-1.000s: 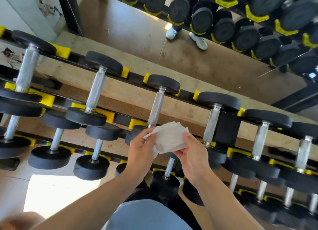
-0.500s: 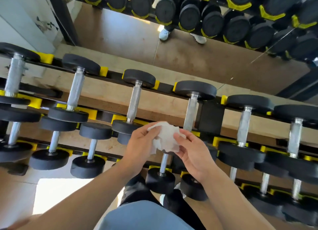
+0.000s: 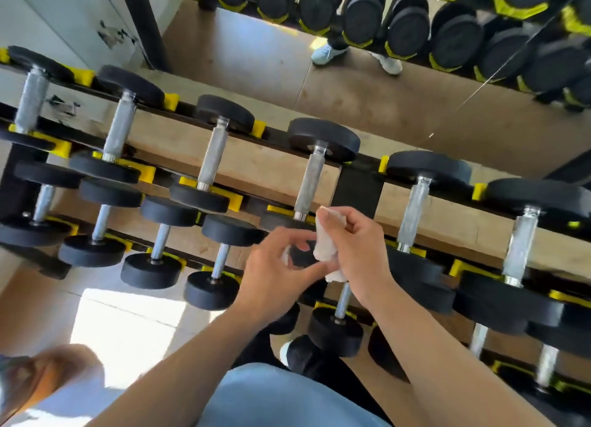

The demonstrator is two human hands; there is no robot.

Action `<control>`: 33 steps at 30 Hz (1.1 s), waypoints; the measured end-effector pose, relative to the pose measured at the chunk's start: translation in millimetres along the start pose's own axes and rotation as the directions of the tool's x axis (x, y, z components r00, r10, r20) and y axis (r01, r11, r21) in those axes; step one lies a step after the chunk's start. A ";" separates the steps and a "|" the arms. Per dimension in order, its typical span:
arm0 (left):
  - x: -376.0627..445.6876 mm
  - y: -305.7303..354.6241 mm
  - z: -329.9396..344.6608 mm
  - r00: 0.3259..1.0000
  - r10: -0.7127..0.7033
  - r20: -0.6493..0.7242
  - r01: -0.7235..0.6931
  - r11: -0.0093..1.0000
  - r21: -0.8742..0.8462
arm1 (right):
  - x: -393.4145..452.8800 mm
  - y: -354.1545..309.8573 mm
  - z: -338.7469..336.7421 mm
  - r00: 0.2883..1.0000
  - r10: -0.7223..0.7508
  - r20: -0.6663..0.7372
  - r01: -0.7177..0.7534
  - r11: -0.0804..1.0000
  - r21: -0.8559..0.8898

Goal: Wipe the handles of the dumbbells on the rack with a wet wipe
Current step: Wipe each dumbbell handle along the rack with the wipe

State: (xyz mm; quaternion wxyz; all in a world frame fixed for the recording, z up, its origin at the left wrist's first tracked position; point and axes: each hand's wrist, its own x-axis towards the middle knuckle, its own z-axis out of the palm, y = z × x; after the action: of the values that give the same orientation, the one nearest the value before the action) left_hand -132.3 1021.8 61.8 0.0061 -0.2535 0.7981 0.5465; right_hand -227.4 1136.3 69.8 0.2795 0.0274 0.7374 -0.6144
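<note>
Head view: my right hand fingers clamp the bunched white wet wipe just below a knurled steel dumbbell handle on the black-and-yellow rack; left hand fingers loose, empty. Risk: the small wad may skip part of the handle.

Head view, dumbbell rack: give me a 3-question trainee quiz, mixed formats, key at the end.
1. True or false: the wet wipe is spread flat over a dumbbell handle.
2. Which hand grips the bunched wipe? A) left hand B) right hand C) neither
3. Fill in: the dumbbell handle just above the hands belongs to the ___ tier of the rack.

Key
1. False: it is crumpled between the hands and is not wrapped over any handle.
2. B; the left hand's fingers are loosely open beside it.
3. Top.
</note>
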 end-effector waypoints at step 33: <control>122.0 -32.0 -72.5 0.794 -0.270 0.545 0.418 0.893 -0.165 | 24.0 -49.3 17.3 0.955 -0.131 0.265 0.249 0.839 -0.483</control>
State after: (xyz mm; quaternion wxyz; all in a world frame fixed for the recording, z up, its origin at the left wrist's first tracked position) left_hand -206.1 901.1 28.2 0.2810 -0.2409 0.6229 0.6892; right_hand -260.0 1101.1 101.5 0.2941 -0.1900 0.8369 -0.4207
